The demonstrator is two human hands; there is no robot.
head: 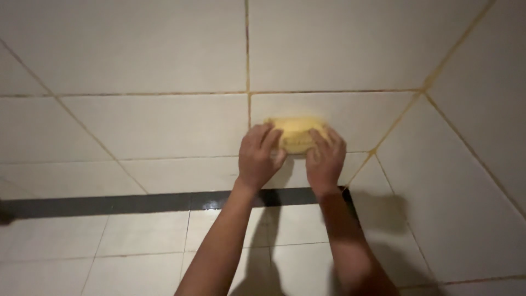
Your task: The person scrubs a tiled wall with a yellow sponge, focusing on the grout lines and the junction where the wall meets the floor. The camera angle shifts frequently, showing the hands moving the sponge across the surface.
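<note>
Both hands, the left hand (258, 157) and the right hand (325, 159), press a yellow sponge (296, 134) flat against the white wall tile (164, 126) with fingers curled over it (scrubbing, I judge, wanting firm strokes along the stained grout line (247, 66) above), a dark tile band (137, 203) below the wrists.

- Dim, warm light from behind the camera; arm shadows fall on the tiled wall (137, 126).
- Glare on the dark strip (211, 204).
- Yellow sponge (296, 134) blurred.
</note>
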